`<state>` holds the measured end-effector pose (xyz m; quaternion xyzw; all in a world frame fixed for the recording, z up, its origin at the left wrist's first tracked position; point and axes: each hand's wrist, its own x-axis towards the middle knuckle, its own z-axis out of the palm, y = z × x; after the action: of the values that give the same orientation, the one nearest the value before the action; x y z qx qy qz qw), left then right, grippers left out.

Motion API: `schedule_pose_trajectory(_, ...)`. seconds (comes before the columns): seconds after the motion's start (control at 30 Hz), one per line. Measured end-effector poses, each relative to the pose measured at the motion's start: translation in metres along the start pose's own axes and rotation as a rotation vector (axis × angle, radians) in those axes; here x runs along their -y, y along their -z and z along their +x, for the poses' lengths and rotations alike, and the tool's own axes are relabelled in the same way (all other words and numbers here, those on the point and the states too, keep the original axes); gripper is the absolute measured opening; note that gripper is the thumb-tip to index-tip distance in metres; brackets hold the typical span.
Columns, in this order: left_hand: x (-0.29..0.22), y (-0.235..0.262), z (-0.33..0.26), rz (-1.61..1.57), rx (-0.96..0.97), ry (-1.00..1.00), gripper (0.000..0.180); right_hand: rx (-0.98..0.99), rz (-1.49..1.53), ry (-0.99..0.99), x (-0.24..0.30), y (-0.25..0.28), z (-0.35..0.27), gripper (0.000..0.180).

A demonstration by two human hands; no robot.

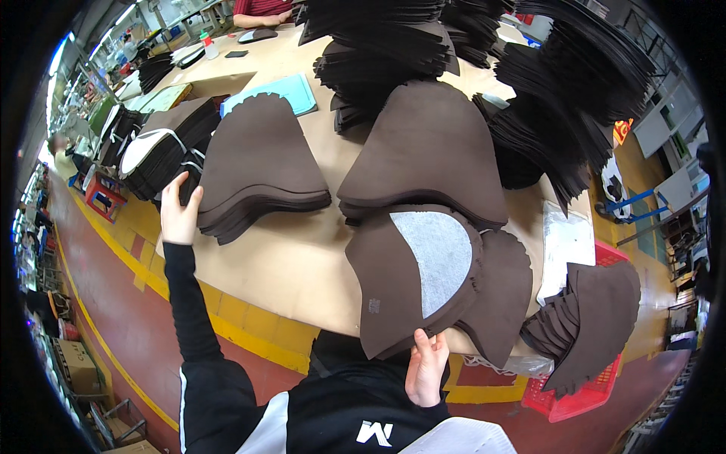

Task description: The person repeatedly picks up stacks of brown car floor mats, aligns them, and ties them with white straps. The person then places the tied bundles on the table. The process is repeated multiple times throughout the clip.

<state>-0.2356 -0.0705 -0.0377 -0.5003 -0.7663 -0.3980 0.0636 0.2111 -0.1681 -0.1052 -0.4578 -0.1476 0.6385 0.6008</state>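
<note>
Two hands are yours: at the left of the frame, your left hand (pixel 180 208), thumb and fingers spread, meets the left edge of a brown stack (pixel 261 159) on the pale worktop (pixel 280 276). At lower centre lies a white-patched brown piece (pixel 386 272), its bottom edge pinched by your right hand (pixel 427 363). Lower right, fanned brown pieces (pixel 597 318) overlap a red basket (pixel 563 408).

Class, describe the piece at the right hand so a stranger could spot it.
Find the table, then its near edge, where the right hand touches a brown piece. Unlike the plain stacks beside it, this one bears a pale, rounded patch.
</note>
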Motion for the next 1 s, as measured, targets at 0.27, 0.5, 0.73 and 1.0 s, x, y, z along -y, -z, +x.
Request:
schedule_pose_trajectory(0.27,-0.115,-0.069,-0.117,-0.812,0.766,0.049,0.029,-0.069,-0.031,0.202,-0.009,-0.01,0.005,0.05)
schedule_pose_trajectory(0.5,-0.13,-0.177,-0.127,-1.068,1.441,0.016,0.071,0.167,-0.476,0.392,0.062,0.017,-0.031,0.074)
schedule_pose_trajectory(0.73,-0.101,-0.14,-0.104,-1.126,1.589,-0.014,0.113,0.567,-0.525,0.472,0.088,0.002,-0.016,0.063)
schedule_pose_trajectory(1.0,-0.039,-0.064,-0.138,-1.012,0.845,-0.204,0.043,0.697,-0.816,0.902,0.058,-0.016,0.024,0.063)
